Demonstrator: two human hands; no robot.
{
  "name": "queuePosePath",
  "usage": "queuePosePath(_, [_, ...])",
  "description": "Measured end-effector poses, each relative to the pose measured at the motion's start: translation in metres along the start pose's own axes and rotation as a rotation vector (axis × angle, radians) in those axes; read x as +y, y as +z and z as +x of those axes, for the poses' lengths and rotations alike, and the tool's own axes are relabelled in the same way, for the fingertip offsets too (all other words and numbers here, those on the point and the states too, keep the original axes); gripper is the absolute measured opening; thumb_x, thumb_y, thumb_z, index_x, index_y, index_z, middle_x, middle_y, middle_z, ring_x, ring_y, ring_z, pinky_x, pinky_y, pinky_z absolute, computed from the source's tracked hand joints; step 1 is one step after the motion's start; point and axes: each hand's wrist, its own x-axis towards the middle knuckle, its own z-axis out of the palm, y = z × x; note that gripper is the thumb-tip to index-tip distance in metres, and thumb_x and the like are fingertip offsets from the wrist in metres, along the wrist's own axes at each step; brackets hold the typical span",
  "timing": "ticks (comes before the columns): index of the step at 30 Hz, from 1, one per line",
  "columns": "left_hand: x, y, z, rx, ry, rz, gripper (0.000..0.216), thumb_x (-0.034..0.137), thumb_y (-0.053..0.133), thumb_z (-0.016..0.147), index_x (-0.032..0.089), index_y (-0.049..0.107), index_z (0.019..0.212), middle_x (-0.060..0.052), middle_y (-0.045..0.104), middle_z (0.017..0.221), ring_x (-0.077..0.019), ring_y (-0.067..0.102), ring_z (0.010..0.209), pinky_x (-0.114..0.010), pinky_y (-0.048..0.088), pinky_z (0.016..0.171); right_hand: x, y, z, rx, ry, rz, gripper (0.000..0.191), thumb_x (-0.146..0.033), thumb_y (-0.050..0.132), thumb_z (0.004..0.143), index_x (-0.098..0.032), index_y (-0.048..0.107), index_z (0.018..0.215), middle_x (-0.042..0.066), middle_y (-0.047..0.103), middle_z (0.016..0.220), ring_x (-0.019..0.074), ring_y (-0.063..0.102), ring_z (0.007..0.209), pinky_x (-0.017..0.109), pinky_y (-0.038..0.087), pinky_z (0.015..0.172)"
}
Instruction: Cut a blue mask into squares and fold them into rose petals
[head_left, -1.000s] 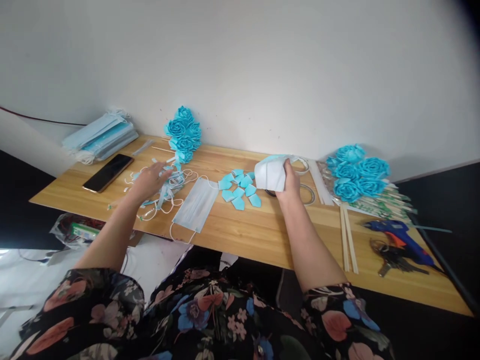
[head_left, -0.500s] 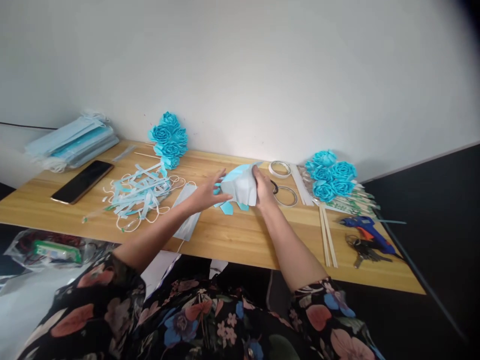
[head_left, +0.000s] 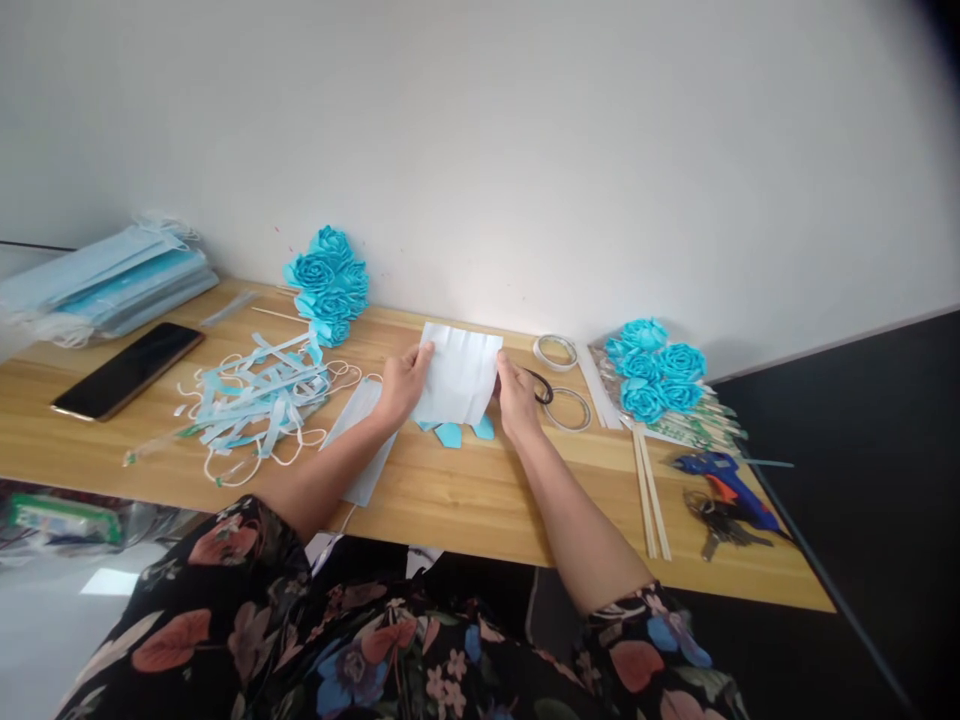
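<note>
A creased white sheet of face-mask fabric is stretched out upright above the table. My left hand pinches its left edge, thumb toward me. At the opposite edge, my right hand grips it between thumb and fingers. Small blue cut fabric pieces lie on the wood just below the sheet, partly covered by it. Beside my left forearm lies a flat face mask, partly hidden by the arm. A black ring shows just past my right hand.
On the table lie a heap of cut strips and ear loops, a phone, stacked masks, blue fabric roses, more roses, tape rolls, wooden sticks, a glue gun and keys.
My left hand has closed on the sheet's left edge; its fingers were spread before. The sheet, bunched and curved earlier, is now spread flatter between both hands. The view has shifted slightly.
</note>
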Motion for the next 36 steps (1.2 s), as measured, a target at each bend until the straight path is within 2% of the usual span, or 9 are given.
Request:
queuePosePath(4, [0.002, -0.003, -0.006, -0.003, 0.048, 0.04, 0.047, 0.056, 0.052, 0.087, 0.019, 0.043, 0.058, 0.003, 0.032, 0.056, -0.0104, 0.033, 0.055, -0.025, 0.023, 0.05, 0.003, -0.002, 0.0, -0.031, -0.022, -0.046, 0.057, -0.07, 0.055, 0.083, -0.024, 0.034, 0.058, -0.005, 0.032, 0.057, 0.0125, 0.03, 0.057, 0.027, 0.028, 0.053])
queuePosePath(9, [0.005, -0.002, -0.006, -0.023, 0.045, 0.008, 0.045, 0.054, 0.054, 0.085, 0.018, 0.046, 0.059, 0.003, 0.034, 0.056, -0.0109, 0.033, 0.057, -0.025, 0.024, 0.052, 0.001, -0.001, -0.004, 0.072, -0.13, -0.179, 0.055, -0.065, 0.057, 0.085, -0.023, 0.032, 0.059, -0.006, 0.029, 0.058, 0.0108, 0.027, 0.058, 0.027, 0.026, 0.055])
queuePosePath(12, [0.004, -0.002, -0.006, -0.048, 0.038, -0.041, 0.044, 0.055, 0.053, 0.086, 0.018, 0.049, 0.062, 0.003, 0.039, 0.058, -0.0111, 0.036, 0.058, -0.024, 0.027, 0.052, -0.001, 0.0, -0.005, 0.099, -0.14, -0.14, 0.054, -0.063, 0.057, 0.086, -0.023, 0.034, 0.058, -0.006, 0.031, 0.057, 0.0106, 0.029, 0.056, 0.026, 0.028, 0.054])
queuePosePath(14, [0.004, -0.003, -0.006, -0.042, 0.044, -0.07, 0.044, 0.054, 0.053, 0.087, 0.017, 0.05, 0.064, 0.002, 0.04, 0.058, -0.011, 0.038, 0.058, -0.024, 0.028, 0.052, 0.0, 0.0, -0.005, 0.055, -0.092, -0.029, 0.054, -0.066, 0.058, 0.084, -0.023, 0.039, 0.058, -0.006, 0.036, 0.057, 0.0109, 0.034, 0.055, 0.026, 0.032, 0.054])
queuePosePath(17, [0.004, -0.005, -0.005, 0.01, 0.069, -0.109, 0.043, 0.053, 0.053, 0.089, 0.017, 0.05, 0.065, 0.002, 0.042, 0.059, -0.0106, 0.039, 0.058, -0.023, 0.029, 0.053, 0.0, 0.0, -0.003, -0.134, 0.037, 0.162, 0.054, -0.075, 0.056, 0.079, -0.022, 0.055, 0.067, -0.003, 0.049, 0.06, 0.0124, 0.043, 0.056, 0.026, 0.039, 0.055])
queuePosePath(19, [0.003, -0.005, -0.004, 0.043, 0.075, -0.144, 0.042, 0.052, 0.053, 0.089, 0.017, 0.051, 0.066, 0.003, 0.043, 0.06, -0.0105, 0.039, 0.059, -0.023, 0.031, 0.054, 0.001, 0.0, -0.003, -0.222, 0.075, 0.184, 0.054, -0.075, 0.057, 0.078, -0.022, 0.059, 0.068, -0.003, 0.051, 0.061, 0.0123, 0.044, 0.056, 0.026, 0.04, 0.055])
queuePosePath(23, [0.0, -0.004, -0.002, 0.068, 0.048, -0.199, 0.041, 0.053, 0.053, 0.089, 0.016, 0.055, 0.07, 0.002, 0.046, 0.063, -0.0108, 0.042, 0.061, -0.022, 0.033, 0.055, 0.002, 0.0, -0.005, -0.212, 0.02, -0.018, 0.045, -0.061, 0.07, 0.075, -0.021, 0.055, 0.061, -0.005, 0.044, 0.057, 0.0109, 0.038, 0.056, 0.025, 0.032, 0.053])
queuePosePath(29, [-0.003, -0.005, 0.001, 0.045, 0.066, -0.247, 0.041, 0.053, 0.055, 0.089, 0.015, 0.06, 0.076, 0.0, 0.054, 0.069, -0.0117, 0.047, 0.066, -0.021, 0.038, 0.058, 0.001, -0.001, -0.007, -0.085, -0.188, -0.284, 0.044, -0.055, 0.06, 0.086, -0.021, 0.049, 0.061, -0.005, 0.035, 0.058, 0.0107, 0.031, 0.058, 0.026, 0.027, 0.055])
queuePosePath(36, [-0.008, -0.006, 0.006, 0.077, 0.106, -0.222, 0.042, 0.053, 0.055, 0.089, 0.015, 0.058, 0.073, 0.0, 0.054, 0.069, -0.0112, 0.047, 0.066, -0.021, 0.037, 0.058, -0.003, -0.001, -0.007, -0.108, -0.253, -0.369, 0.048, -0.054, 0.057, 0.088, -0.021, 0.037, 0.06, -0.006, 0.026, 0.059, 0.0095, 0.026, 0.057, 0.026, 0.022, 0.053])
